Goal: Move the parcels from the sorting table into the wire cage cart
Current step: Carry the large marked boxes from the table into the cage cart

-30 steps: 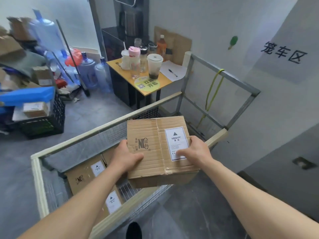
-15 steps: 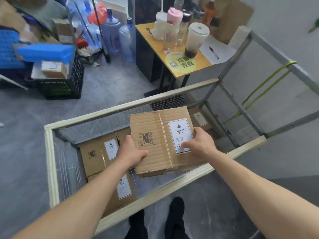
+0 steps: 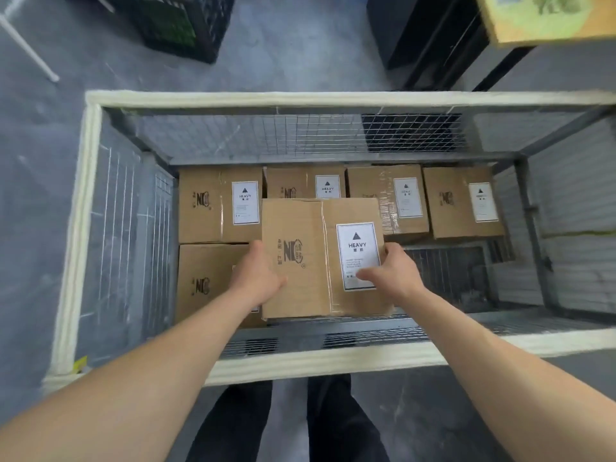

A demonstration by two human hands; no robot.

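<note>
A brown cardboard parcel (image 3: 306,228) with a white HEAVY label is held inside the wire cage cart (image 3: 300,99), over its near middle. My left hand (image 3: 258,273) grips the parcel's left side and my right hand (image 3: 388,273) grips its right side, thumb on the label. Several like parcels lie on the cart floor: a row along the far side (image 3: 405,198) and one at the near left (image 3: 208,285), partly hidden by the held parcel. Whether the held parcel rests on the floor I cannot tell.
The cart's padded pale rim runs all around, with wire mesh walls. Bare mesh floor (image 3: 450,271) shows at the near right. A black crate (image 3: 186,25) stands beyond the cart at left, and a yellow-topped table (image 3: 533,21) with a dark cabinet at right. My feet are below the near rim.
The view has tilted down over the cart. Both hands have lowered the parcel from rim height down into the cart, toward the floor beside the near-left parcel.
</note>
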